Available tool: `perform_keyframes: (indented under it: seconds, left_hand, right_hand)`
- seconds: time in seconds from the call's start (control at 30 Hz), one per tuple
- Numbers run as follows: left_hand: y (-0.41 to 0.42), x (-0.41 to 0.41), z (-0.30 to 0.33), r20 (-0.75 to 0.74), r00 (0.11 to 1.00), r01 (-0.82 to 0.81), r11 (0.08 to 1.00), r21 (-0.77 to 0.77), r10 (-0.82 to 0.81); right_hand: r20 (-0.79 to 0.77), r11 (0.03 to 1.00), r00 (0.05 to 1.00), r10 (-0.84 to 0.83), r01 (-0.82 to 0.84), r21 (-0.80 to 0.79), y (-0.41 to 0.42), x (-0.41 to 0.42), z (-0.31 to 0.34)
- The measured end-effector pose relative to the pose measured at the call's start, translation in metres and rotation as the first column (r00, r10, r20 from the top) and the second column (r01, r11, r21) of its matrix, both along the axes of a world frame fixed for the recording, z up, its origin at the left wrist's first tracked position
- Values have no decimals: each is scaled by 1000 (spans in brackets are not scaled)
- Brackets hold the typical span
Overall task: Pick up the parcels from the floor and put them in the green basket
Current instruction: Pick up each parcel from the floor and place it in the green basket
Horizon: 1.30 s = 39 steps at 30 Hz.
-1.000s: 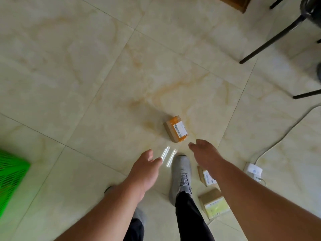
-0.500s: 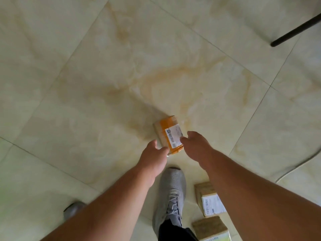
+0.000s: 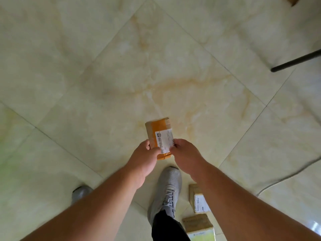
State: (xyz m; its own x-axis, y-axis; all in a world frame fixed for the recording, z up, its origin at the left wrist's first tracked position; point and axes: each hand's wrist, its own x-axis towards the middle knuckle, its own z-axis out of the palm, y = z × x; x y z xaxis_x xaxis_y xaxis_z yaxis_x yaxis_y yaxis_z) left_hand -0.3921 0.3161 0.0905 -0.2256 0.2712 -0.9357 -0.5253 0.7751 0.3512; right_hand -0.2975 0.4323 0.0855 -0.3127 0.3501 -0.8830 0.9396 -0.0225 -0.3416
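A small cardboard parcel (image 3: 159,129) with orange tape and a white label is in the middle of the view, over the tiled floor. My left hand (image 3: 144,159) grips its near left side and my right hand (image 3: 186,156) grips its near right side. Whether it rests on the floor or is lifted, I cannot tell. Two more parcels lie on the floor at the lower right: a brown one with a white barcode label (image 3: 198,200) and one with a yellow-green label (image 3: 199,227). The green basket is out of view.
My grey shoes (image 3: 166,192) (image 3: 80,193) stand on the cream marble tiles just below the hands. A black chair leg (image 3: 295,61) crosses the upper right. A pale cable (image 3: 286,176) runs over the floor at the right.
Both hands moved forward and closed on the orange-taped parcel, which turned to stand more upright in the view. The camera came closer to the floor; the green basket left the view.
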Motion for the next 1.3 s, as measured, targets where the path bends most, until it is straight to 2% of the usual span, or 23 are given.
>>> perform_keyframes:
  seconds: [0.2,0.47,0.97,1.3]
  left_hand:
    - [-54,-54,93,-109,983,-142,989,27,145]
    - [-168,-119,176,-202,884,-411,907,96,422]
    - [-436,-200,265,-166,655,-686,672,280,737]
    - [-556,-243,289,-170,511,-798,538,272,843]
  right_hand:
    - [-106,994,988,114,-113,12,-38,-71,91]
    - [-190,943,923,333,-329,57,-129,-174,171]
    - [-286,860,821,495,-509,27,-390,-305,261]
    - [-307,773,731,610,-634,24,-516,-378,282]
